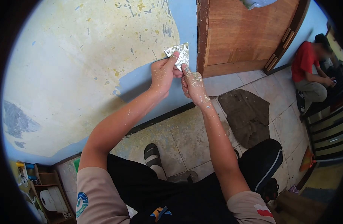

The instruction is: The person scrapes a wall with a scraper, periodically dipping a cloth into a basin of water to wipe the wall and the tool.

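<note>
A flat, silvery scraper blade (183, 56), speckled with paint flakes, is held up against the blue strip of wall beside the brown door frame. My left hand (163, 74) pinches its left side, thumb on the face. Below it, my right hand (194, 85) grips the lower end, and its handle, if any, is hidden in the fingers. Flakes cling to my right hand and forearm. Left of the hands, the wall (85, 56) shows a large cream area with scraped patches and blue paint along its edge.
A wooden door (246, 33) stands right of the wall. A dark cloth (246, 115) lies on the tiled floor (186, 138), which is strewn with flakes. At the far right a person in a red shirt (304, 61) crouches near a black slatted bench (330, 130). Lower left, a wooden shelf (48, 186).
</note>
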Demonstrator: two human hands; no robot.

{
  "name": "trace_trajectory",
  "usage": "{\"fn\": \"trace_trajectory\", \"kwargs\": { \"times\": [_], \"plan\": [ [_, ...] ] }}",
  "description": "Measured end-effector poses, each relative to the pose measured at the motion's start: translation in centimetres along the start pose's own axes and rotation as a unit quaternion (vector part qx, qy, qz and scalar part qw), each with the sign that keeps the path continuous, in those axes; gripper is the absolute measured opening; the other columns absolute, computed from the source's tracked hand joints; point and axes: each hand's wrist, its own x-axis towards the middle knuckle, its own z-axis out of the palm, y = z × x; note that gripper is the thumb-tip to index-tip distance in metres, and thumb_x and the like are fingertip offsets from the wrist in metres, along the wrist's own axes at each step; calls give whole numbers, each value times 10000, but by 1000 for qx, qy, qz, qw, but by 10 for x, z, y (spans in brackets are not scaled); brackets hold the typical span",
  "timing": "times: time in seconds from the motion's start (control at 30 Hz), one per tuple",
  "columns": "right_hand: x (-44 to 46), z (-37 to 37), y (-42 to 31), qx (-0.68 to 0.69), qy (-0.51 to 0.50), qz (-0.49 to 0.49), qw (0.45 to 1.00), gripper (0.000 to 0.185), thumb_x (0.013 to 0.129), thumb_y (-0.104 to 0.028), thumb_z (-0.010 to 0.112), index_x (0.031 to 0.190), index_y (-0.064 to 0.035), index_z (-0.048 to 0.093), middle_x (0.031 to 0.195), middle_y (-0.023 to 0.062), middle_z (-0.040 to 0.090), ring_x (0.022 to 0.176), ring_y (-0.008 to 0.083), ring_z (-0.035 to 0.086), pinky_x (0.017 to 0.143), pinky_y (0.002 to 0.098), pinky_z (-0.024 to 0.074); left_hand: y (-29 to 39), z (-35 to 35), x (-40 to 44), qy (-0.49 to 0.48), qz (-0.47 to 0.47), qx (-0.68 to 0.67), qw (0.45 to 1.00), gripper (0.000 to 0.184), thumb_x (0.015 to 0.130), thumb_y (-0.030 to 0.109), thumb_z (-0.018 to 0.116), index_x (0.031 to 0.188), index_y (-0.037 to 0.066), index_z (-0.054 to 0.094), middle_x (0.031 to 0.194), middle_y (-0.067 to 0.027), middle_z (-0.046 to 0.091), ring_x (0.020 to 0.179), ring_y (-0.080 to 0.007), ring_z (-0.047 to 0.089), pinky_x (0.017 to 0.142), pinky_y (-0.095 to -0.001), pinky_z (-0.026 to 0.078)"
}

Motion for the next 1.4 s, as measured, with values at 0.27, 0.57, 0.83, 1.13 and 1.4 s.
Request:
{"fn": "trace_trajectory", "kwargs": {
  "times": [0.27,0.57,0.83,1.13,1.4],
  "plan": [
    [1,-8,23,11,-31,31,999,621,1021,-609,493,619,-150,380,512,-40,338,412,80,303,380,268,214,-13,-11,-4,-17,-10,70,997,417,971,395,695,831,3,696,738,-68,671,626,-127,642,628,-275,540],
    [0,-2,0,8,-29,11,999,626,1014,-611,507,612,-147,386,505,-37,345,400,85,306,370,265,220,10,-3,-2,-5,-21,41,999,414,970,367,705,795,-8,695,691,-71,654,600,-136,642,587,-275,533],
    [-6,14,-16,22,12,0,1000,629,1006,-610,527,608,-139,404,497,-33,357,389,84,316,367,266,234,25,-2,-1,7,-32,25,999,401,946,402,725,837,17,688,750,-64,654,640,-145,649,628,-280,543],
    [-8,-2,21,8,-19,38,999,618,991,-607,562,628,-121,449,523,-49,374,411,84,372,373,268,253,-8,-15,-12,-15,-63,49,997,415,948,425,718,914,12,688,782,-59,672,674,-133,648,669,-280,532],
    [-1,2,-2,-28,-5,17,999,623,989,-619,555,628,-124,444,518,-61,345,402,82,343,369,272,244,1,-12,-5,-10,-39,22,999,391,966,406,699,889,24,690,780,-51,672,693,-129,651,675,-280,529]
  ]
}}
